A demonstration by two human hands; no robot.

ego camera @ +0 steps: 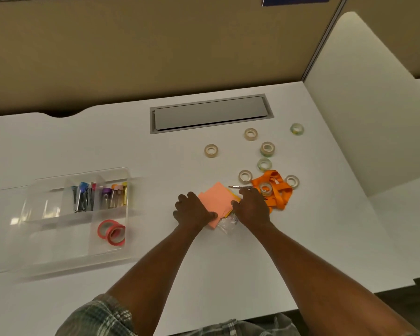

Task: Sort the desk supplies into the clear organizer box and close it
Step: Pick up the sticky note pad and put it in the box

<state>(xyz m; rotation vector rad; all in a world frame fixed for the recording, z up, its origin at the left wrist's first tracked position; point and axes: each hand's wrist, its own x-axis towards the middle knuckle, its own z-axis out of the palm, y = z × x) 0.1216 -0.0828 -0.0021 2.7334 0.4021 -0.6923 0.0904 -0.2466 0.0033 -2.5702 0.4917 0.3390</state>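
A stack of salmon-pink sticky notes [216,200] lies at the desk's middle, with yellow sheets showing under its right edge. My left hand [192,210] grips the stack's left edge, thumb on top. My right hand [251,206] holds its right edge with curled fingers. The clear organizer box [58,253] stands open at the left, holding clips and small bottles [100,196] at the back and two red tape rolls [112,232] in a front compartment. Several tape rolls [267,148] are scattered at the right.
An orange ribbon [277,190] lies bunched right of my right hand with a tape roll on it. A thin pen [240,187] lies beside it. A crumpled clear bag [227,224] sits under the notes. A grey cable hatch [211,113] is set into the desk behind.
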